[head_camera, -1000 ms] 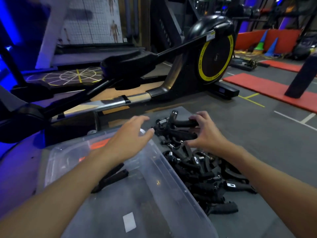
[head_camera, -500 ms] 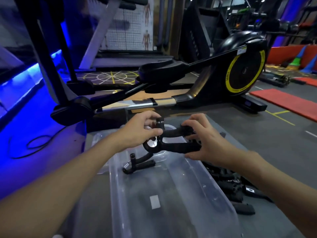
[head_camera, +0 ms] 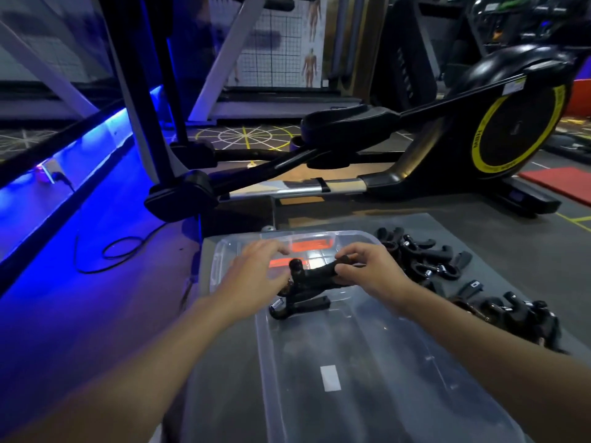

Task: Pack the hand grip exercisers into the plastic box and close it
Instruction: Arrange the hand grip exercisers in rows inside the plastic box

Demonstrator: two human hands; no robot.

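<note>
Our right hand (head_camera: 371, 276) is clenched around the handles of a black hand grip exerciser with a steel spring (head_camera: 319, 276), holding it above the far end of the clear rectangular plastic box (head_camera: 265, 362). Our left hand (head_camera: 252, 279) is released, with the fingers loosely spread just left of the exerciser's head. We cannot tell whether it touches the head.

A second black exerciser (head_camera: 303, 306) lies in the far end of the box, directly below the held one. The box sits open on the grey table (head_camera: 479, 238). To its right a loose pile of black exercisers (head_camera: 428, 260) runs from far to near.

Beyond the table stands a black elliptical trainer with a yellow-ringed wheel (head_camera: 511, 132).
</note>
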